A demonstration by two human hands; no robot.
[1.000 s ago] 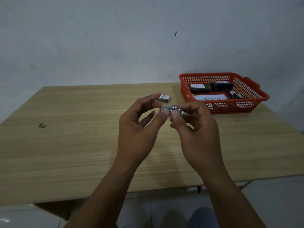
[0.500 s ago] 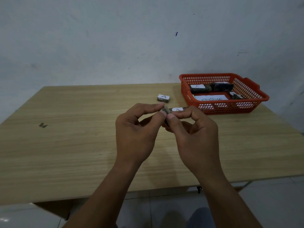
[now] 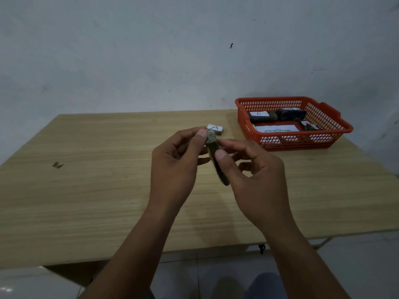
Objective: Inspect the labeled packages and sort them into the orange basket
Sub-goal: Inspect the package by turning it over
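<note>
both hands (image 3: 216,169) pinching pkg (image 3: 212,145), fingertips only

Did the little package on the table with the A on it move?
No. The small package lies at the same spot on the table, just left of the orange basket, as before. Only the held package turned in the hands.
</note>
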